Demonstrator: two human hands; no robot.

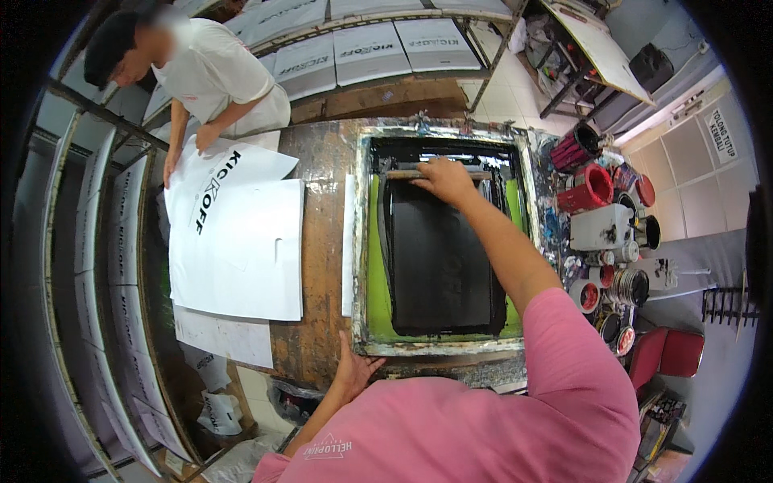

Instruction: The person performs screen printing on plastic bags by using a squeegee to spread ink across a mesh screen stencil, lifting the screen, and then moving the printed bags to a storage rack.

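Observation:
A screen printing frame (pixel 360 258) with pale, paint-stained edges lies on the worktable in front of me. Its mesh is green at the sides and coated with black ink (pixel 439 266) over the middle, where faint lettering shows. Near the far end of the mesh, my right hand (pixel 441 182) is wrapped round the wooden handle of a squeegee (pixel 400 174). My left hand (pixel 354 372) is beside the frame's near left corner, thumb and fingers spread, holding nothing; whether it touches the frame I cannot tell. A white sheet (pixel 348 241) sticks out from under the frame's left side.
On the left, a co-worker (pixel 229 88) handles a printed white sheet (pixel 193 173) above a white stack (pixel 258 249). Ink cans and buckets (pixel 588 189) crowd the right side. Drying racks (pixel 145 306) with printed sheets stand left and at the back. A red chair (pixel 664 354) is at right.

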